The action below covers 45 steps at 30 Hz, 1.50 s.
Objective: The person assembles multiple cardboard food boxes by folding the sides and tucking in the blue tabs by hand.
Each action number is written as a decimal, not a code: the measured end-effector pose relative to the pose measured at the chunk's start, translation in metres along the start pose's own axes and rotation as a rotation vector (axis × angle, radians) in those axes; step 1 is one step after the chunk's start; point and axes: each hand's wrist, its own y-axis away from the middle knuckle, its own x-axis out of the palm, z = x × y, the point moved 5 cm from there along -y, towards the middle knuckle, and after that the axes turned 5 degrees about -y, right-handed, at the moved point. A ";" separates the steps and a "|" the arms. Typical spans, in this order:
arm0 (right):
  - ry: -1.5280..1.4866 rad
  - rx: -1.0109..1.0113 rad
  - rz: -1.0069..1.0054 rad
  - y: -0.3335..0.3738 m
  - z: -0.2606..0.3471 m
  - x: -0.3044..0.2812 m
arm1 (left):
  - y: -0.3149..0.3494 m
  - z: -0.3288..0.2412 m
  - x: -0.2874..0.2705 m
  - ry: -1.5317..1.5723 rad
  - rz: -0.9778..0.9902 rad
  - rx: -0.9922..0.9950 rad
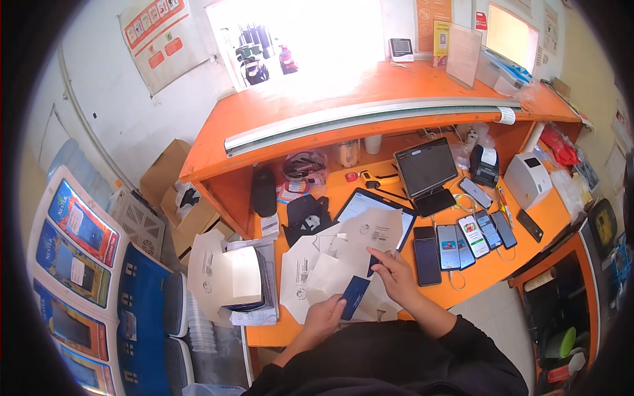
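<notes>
My left hand (323,318) pinches a dark blue flat card or booklet (355,296) by its near left edge, thumb on top. My right hand (394,277) is just to the right, its fingers around another dark blue piece (373,264), mostly hidden by the fingers. Below both hands, unfolded white cardboard sleeves (370,228) with small dark printing lie overlapping on the orange desk (266,338). They partly cover a tablet (360,203). To the left, more white folded sleeves (247,274) are stacked on papers, with dark blue edges showing beneath.
Several phones (471,234) lie with cables on the right, near a dark monitor (426,166). A black label printer (485,165) and a white printer (527,178) stand farther right. A black cloth item (307,214) lies beyond the sleeves. A blue-white drinks dispenser (135,310) stands left.
</notes>
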 end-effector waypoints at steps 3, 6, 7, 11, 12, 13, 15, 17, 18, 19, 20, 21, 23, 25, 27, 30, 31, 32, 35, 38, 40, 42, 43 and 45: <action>-0.162 0.147 -0.049 0.000 -0.007 0.003 | -0.004 0.004 0.001 0.002 0.059 -0.051; 0.040 0.005 0.078 0.002 0.009 0.011 | -0.005 -0.001 0.003 -0.033 0.100 -0.048; 0.163 -0.148 0.154 0.006 0.019 0.019 | -0.004 -0.005 0.004 -0.049 0.118 -0.014; 0.321 -0.503 0.391 0.011 0.034 0.030 | -0.007 0.007 0.007 -0.144 0.141 0.021; 0.321 -0.501 0.394 0.009 0.032 0.029 | -0.010 0.007 0.006 -0.124 0.164 0.041; 0.332 -0.512 0.484 0.010 0.029 0.031 | -0.010 0.006 0.006 -0.103 0.187 0.062; 0.346 -0.531 0.575 0.011 0.031 0.034 | -0.011 -0.001 0.002 -0.071 0.159 0.096; -0.194 -0.272 0.351 0.004 0.035 0.020 | -0.010 -0.012 -0.004 -0.043 0.122 0.138; -0.174 -0.290 0.343 0.005 0.037 0.022 | -0.012 -0.017 -0.008 -0.005 0.031 0.068; -0.287 -0.001 0.124 0.008 0.020 0.020 | -0.011 -0.015 -0.009 0.042 -0.055 -0.022; -0.394 0.286 -0.102 0.016 0.000 0.017 | -0.017 -0.014 -0.005 0.048 -0.018 -0.055; -0.394 0.288 -0.100 0.021 -0.006 0.023 | -0.019 -0.014 0.000 0.050 -0.018 -0.057; -0.800 0.726 0.032 0.036 -0.032 0.046 | -0.021 -0.025 0.023 -0.188 0.230 0.151; -0.834 0.895 0.091 0.027 -0.008 0.033 | -0.021 -0.025 0.013 -0.104 0.234 0.137; -0.619 0.807 0.204 0.023 -0.010 0.016 | -0.018 -0.043 -0.040 -0.319 -0.375 0.505; -0.675 0.662 0.387 0.031 -0.025 -0.006 | -0.025 -0.037 -0.092 -0.415 -0.606 0.369; -0.687 0.543 0.486 0.026 -0.017 -0.007 | -0.027 -0.035 -0.101 -0.521 -0.638 0.314; -0.724 0.546 0.563 0.027 -0.006 -0.011 | -0.025 -0.032 -0.105 -0.628 -0.668 0.257; -0.622 0.316 0.560 0.036 -0.017 -0.012 | -0.026 -0.031 -0.104 -0.619 -0.668 0.288; -0.619 0.685 0.522 0.036 -0.001 -0.011 | -0.020 0.005 -0.088 -0.431 -0.435 -0.119; -0.554 0.739 0.541 0.040 -0.007 -0.009 | -0.010 -0.001 -0.081 -0.227 -0.416 -0.160; -0.486 0.794 0.564 0.047 -0.018 -0.006 | 0.000 0.000 -0.069 -0.020 -0.395 -0.205; -0.496 0.804 0.534 0.053 -0.025 -0.005 | 0.005 0.004 -0.059 0.041 -0.354 -0.215; -0.506 0.814 0.510 0.063 -0.030 0.001 | 0.019 0.020 -0.042 0.103 -0.318 -0.231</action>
